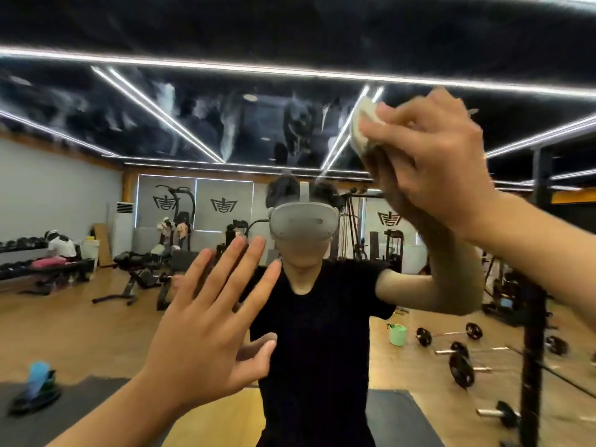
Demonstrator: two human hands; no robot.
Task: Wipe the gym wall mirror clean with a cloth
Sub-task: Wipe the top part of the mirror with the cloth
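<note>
Gym equipment fills the reflection ahead of me: benches, barbells on a wooden floor, a green bucket (397,334), and long ceiling lights. All of it sits in the wall mirror (225,130), whose upper part carries whitish smears and streaks against the dark reflected ceiling.

My right hand (429,156) is raised high on the right, fingers curled around a pale cloth (362,127) bunched in the palm and pressed toward the glass. The cloth pokes out at the left edge of that hand, between the fingers and the mirror, so most of it is hidden. My left hand (206,321) is open, fingers spread, holding nothing, lifted lower and to the left; whether the palm actually touches the glass I cannot tell.

I judge the wiping is under way but far from done, since the worst streaks lie to the left of the cloth, well apart from it. To do this pass well, I would keep the cloth flat and firmly against the glass, sweep in overlapping strokes leftward across the smeared band, and refold it to a clean face when it starts dragging residue.
</note>
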